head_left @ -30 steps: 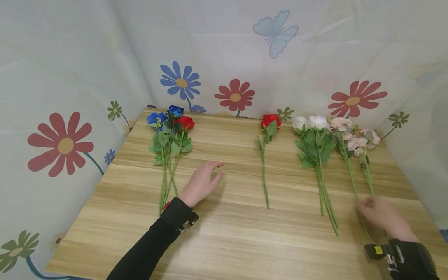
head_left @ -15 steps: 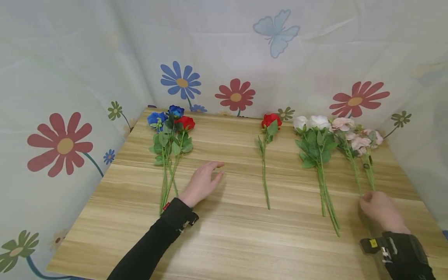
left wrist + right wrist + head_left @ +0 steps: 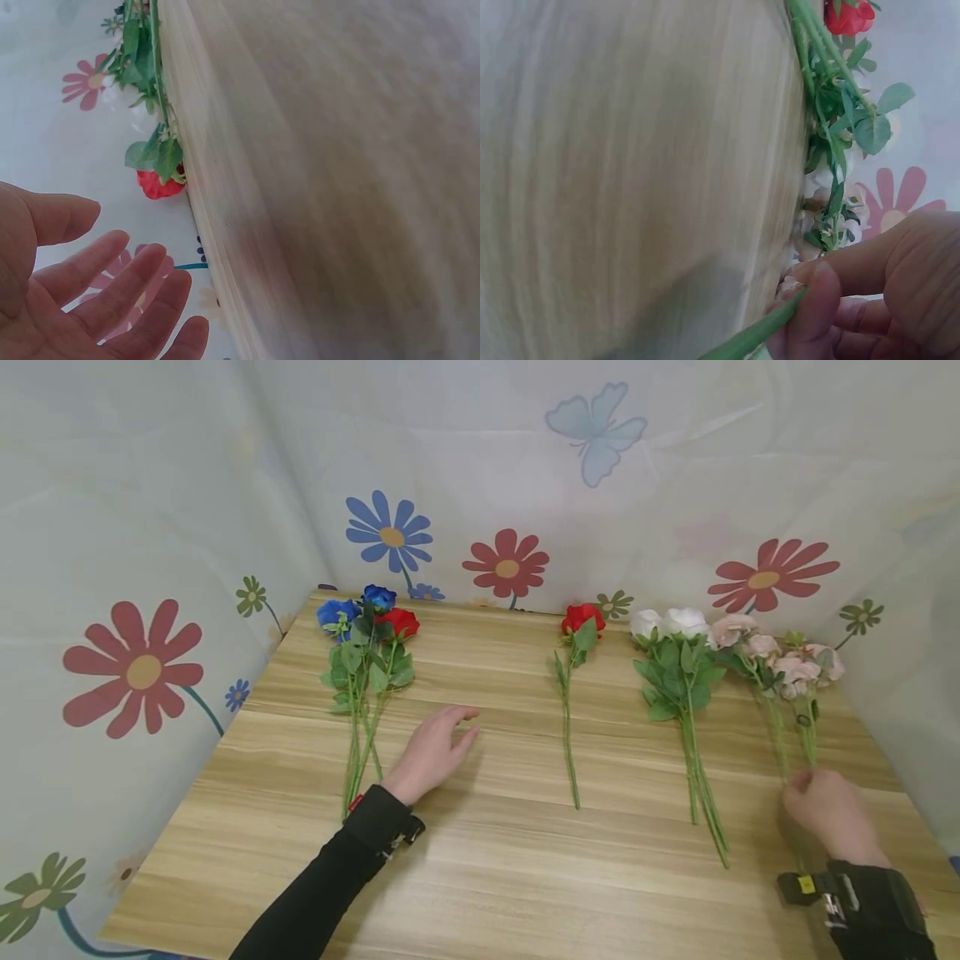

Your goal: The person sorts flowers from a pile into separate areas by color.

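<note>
through the right hand (image 3: 828,810) i'm pinching a smooth green stem (image 3: 757,331); beyond it, ruffled pink flowers (image 3: 797,673) are lying right on the wood-grained table (image 3: 487,877), beside rounded white roses (image 3: 685,623). the left hand (image 3: 433,753) is curving, fingers apart, near the leafy blue-and-red bunch (image 3: 351,658).
</note>
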Tool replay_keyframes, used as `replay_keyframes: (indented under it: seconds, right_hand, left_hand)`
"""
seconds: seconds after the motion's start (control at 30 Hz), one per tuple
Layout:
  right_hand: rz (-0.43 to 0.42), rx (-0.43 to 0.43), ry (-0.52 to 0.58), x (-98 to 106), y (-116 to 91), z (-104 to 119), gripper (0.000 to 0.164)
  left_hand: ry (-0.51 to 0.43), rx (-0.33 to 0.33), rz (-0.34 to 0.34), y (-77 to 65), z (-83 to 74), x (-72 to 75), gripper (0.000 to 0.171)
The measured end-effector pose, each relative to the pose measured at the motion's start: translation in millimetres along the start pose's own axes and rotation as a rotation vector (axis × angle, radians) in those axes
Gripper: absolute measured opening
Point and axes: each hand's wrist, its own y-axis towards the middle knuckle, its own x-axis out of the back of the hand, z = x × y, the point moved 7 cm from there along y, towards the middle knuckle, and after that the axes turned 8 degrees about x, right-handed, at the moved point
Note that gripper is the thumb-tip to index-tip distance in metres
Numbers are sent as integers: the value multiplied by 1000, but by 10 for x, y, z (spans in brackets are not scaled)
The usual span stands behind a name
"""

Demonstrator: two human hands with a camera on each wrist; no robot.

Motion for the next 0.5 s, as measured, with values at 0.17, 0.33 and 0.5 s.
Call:
replay_keyframes:
  seconds: [0.17, 0.33, 0.5]
  right_hand:
    - [-106, 14, 22, 67, -89, 35, 38]
    - [-150, -63, 22, 82, -165, -34, 33]
    - [-61, -74, -1, 26, -119, -107, 29]
  left_hand:
    - [-5, -10, -1, -2, 9, -9, 36]
    - [-10, -4, 3, 5, 16, -13, 36]
    - [-7, 0, 6, 5, 16, -16, 35]
